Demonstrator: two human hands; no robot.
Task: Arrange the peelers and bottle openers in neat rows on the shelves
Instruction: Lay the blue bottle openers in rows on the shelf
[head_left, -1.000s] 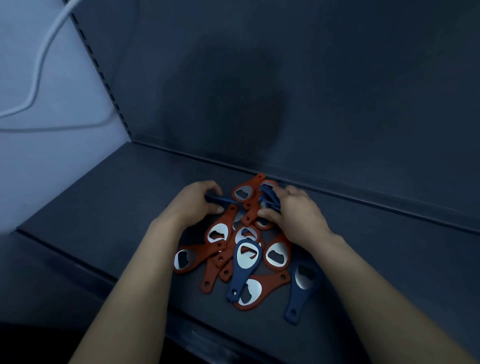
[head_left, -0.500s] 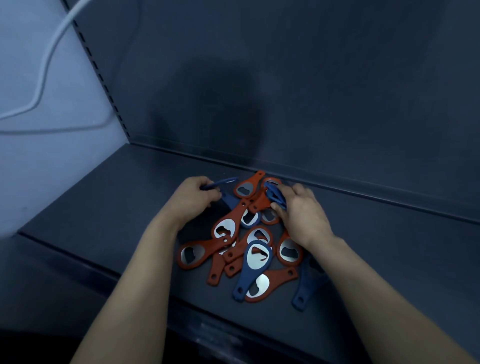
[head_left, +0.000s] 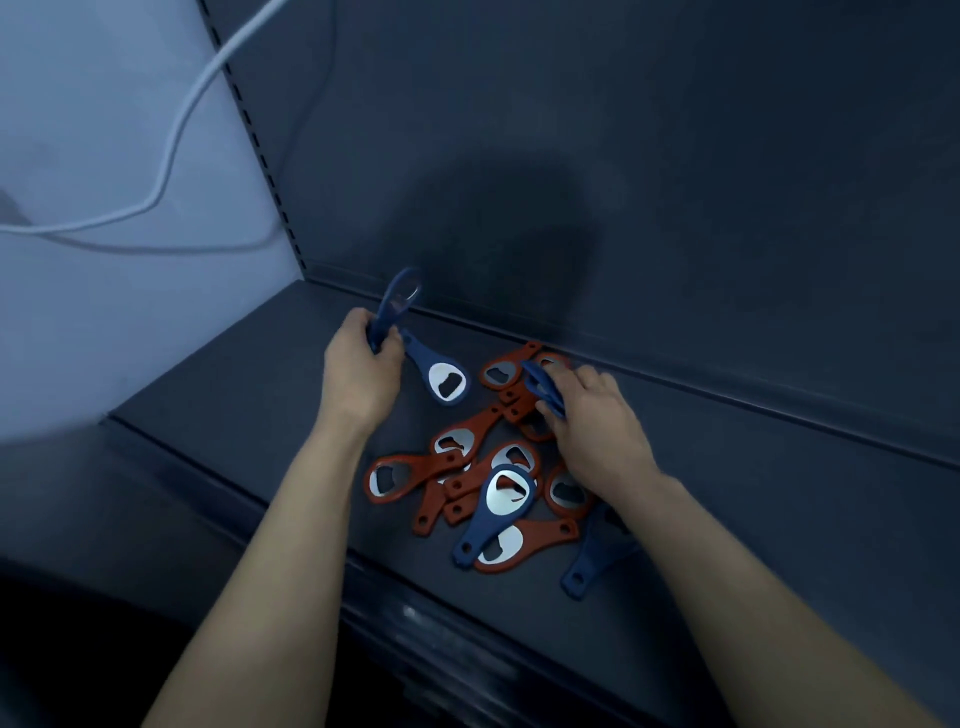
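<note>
Head view: L hand (head_left: 358, 374), fingers curled round blue plastic bottle opener (head_left: 397, 304), held above dark metal shelf (head_left: 234, 405). R hand (head_left: 592, 423), fingers pinching second blue opener (head_left: 543, 387) atop jumbled red/blue opener pile (head_left: 467, 483), mid-shelf nr back wall (head_left: 675, 208).

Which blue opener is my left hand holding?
The raised opener, head up near the back corner, its handle in the left hand; the neighbouring opener lies flat on the shelf.
</note>
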